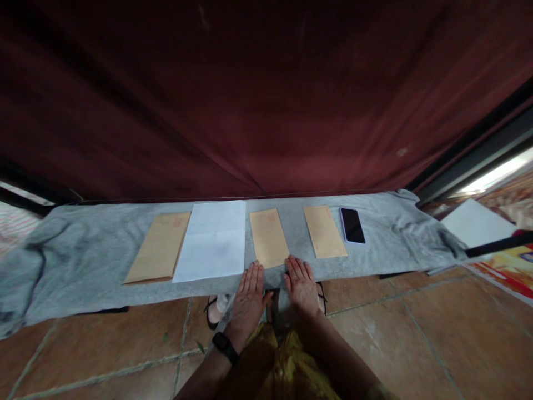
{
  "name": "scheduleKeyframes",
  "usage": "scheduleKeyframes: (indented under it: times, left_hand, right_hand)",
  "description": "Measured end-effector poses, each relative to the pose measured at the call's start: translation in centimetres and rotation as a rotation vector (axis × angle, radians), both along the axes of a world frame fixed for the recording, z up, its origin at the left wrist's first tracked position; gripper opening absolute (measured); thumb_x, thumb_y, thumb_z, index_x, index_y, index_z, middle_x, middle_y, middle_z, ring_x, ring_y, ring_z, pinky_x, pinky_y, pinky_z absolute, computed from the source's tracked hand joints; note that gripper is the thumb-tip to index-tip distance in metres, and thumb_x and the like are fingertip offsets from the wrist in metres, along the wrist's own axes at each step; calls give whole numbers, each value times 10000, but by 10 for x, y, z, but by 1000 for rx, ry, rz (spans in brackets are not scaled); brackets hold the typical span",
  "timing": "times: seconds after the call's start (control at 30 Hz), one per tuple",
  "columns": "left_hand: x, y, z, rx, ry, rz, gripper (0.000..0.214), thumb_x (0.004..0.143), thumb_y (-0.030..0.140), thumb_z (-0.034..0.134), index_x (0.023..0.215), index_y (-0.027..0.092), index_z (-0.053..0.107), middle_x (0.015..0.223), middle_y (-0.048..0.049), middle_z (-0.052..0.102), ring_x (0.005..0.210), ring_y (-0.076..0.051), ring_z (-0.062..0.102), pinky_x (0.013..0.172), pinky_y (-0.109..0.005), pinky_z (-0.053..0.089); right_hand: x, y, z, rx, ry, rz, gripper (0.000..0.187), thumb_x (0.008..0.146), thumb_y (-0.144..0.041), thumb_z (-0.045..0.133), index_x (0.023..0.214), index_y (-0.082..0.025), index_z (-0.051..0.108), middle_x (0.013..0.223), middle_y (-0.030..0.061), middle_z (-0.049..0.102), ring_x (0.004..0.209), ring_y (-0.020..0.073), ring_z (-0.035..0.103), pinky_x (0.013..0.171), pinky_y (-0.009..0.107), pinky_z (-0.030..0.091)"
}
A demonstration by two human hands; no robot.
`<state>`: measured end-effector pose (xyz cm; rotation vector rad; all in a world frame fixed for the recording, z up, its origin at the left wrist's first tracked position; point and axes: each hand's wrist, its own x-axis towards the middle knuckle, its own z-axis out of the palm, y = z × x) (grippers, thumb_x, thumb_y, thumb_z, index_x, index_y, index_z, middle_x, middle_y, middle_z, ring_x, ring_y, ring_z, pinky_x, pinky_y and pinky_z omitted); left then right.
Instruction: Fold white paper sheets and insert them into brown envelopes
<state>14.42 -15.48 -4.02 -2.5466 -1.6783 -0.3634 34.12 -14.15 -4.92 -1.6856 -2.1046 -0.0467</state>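
A brown paper envelope [268,236] lies flat in front of me on the grey cloth [100,244]. My left hand [249,294] rests palm down with fingers stretched, its tips at the envelope's near left corner. At the near right corner, my right hand [301,282] lies flat in the same way. Neither hand holds anything. To the left are a white sheet of paper [213,239] with faint fold creases and another brown envelope [160,247], partly beside its edge. A further brown envelope [325,231] sits on the right.
A phone [353,225] with a dark screen lies right of the envelopes. Dark red fabric [258,111] hangs behind the cloth-covered surface. A white sheet [478,223] and a colourful printed package [508,269] are at the far right. Below is a tiled floor [375,333].
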Motion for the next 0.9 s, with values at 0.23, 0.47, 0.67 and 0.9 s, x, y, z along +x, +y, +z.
scheduleKeyframes:
  times: [0.23,0.47,0.67,0.9]
  left_hand:
    - [6,-1,4,-22,51,37,725,953,387,514,1516,-26,320,1573,-277,347,1498,-336,290,1217,-492,294]
    - [16,0,5,-12,-5,93,684,955,364,510,1475,-57,370,1551,-299,369,1479,-360,324,1205,-512,309]
    - [28,4,4,-23,-85,-20,652,956,309,482,1542,86,304,1601,-181,354,1503,-283,296,1202,-498,330]
    - [28,8,-4,-35,-101,-62,632,906,138,427,1524,49,328,1575,-189,400,1504,-262,293,1207,-467,338]
  right_hand:
    - [-4,-2,-2,16,1,-30,474,1043,-300,397,1475,-125,481,1470,142,546,1395,276,454,1187,475,262]
    - [-7,-3,0,-14,-3,-53,455,1037,-272,403,1459,-131,500,1481,146,533,1400,273,446,1188,480,256]
    - [-6,-2,0,-21,21,-47,454,1036,-271,400,1457,-133,501,1492,137,523,1404,274,441,1188,490,268]
    - [-13,1,7,-54,72,68,470,1047,-304,374,1468,-130,490,1505,125,510,1432,243,413,1209,471,280]
